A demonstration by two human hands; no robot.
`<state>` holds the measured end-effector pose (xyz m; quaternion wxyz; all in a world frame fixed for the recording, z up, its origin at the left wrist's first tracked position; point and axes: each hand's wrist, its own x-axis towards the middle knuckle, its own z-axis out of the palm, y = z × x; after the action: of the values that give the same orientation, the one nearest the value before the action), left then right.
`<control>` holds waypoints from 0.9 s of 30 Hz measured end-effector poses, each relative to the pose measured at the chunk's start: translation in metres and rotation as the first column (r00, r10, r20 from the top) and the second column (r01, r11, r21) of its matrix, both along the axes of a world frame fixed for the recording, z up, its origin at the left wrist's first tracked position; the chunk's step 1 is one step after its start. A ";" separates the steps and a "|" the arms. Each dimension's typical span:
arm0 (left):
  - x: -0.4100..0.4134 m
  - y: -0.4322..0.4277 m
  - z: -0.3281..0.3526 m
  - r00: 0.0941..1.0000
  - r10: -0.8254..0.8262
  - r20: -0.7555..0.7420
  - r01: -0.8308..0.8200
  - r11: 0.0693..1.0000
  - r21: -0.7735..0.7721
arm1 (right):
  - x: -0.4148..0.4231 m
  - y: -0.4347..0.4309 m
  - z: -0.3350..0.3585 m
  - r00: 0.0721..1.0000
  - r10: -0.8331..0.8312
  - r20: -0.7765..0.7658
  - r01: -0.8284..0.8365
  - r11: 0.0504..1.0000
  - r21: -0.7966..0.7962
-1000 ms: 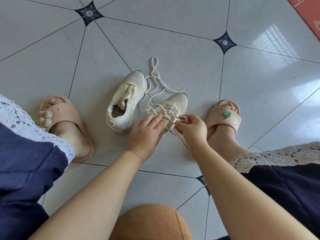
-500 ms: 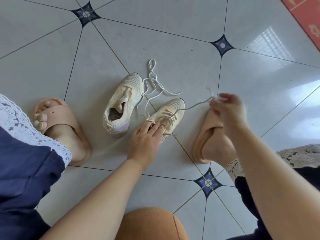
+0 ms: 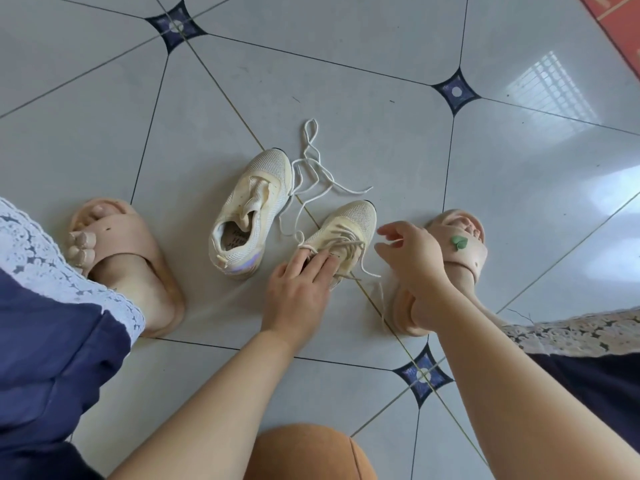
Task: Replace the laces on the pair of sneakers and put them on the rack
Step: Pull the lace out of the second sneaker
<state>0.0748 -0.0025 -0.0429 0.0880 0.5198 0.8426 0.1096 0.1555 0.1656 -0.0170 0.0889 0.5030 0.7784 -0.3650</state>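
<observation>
Two cream mesh sneakers lie on the tiled floor. The left sneaker (image 3: pixel 250 207) has no lace and its tongue is folded up. The right sneaker (image 3: pixel 349 225) carries a beige lace (image 3: pixel 356 252) threaded loosely, with slack ends trailing to its right. My left hand (image 3: pixel 298 287) presses straight fingers on the right sneaker's collar. To the right of that sneaker my right hand (image 3: pixel 410 252) hovers with fingers loosely spread, holding nothing. A loose white lace (image 3: pixel 313 168) sprawls on the floor between and beyond the toes.
My feet in pink slippers flank the shoes: the left slipper (image 3: pixel 121 244), and the right slipper (image 3: pixel 464 244) with its heel lifted. An orange-brown stool (image 3: pixel 304 452) is at the bottom edge. A red mat (image 3: pixel 623 26) shows at top right. No rack is in view.
My right hand pinched the beige lace and pulled it taut to the right, then let it go and came back toward the shoe; the lace now lies slack. My left hand stayed on the sneaker.
</observation>
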 end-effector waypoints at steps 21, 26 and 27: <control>-0.005 0.001 -0.007 0.995 -0.045 0.084 0.045 0.999 0.007 | -0.050 -0.011 -0.020 0.999 0.025 -0.037 -0.027 0.999 -0.046; -0.007 0.001 -0.004 0.973 -0.059 0.222 0.063 0.998 -0.009 | -0.048 -0.011 -0.019 0.946 -0.314 -0.080 0.288 0.929 -0.233; -0.008 0.001 -0.003 0.969 -0.054 0.240 0.058 0.998 -0.008 | -0.048 -0.011 -0.018 0.958 -0.274 -0.080 0.249 0.941 -0.230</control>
<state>0.0667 -0.0015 -0.0464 0.1959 0.5258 0.8116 0.1628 0.1080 0.1541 -0.0345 0.0507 0.5681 0.6636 -0.4841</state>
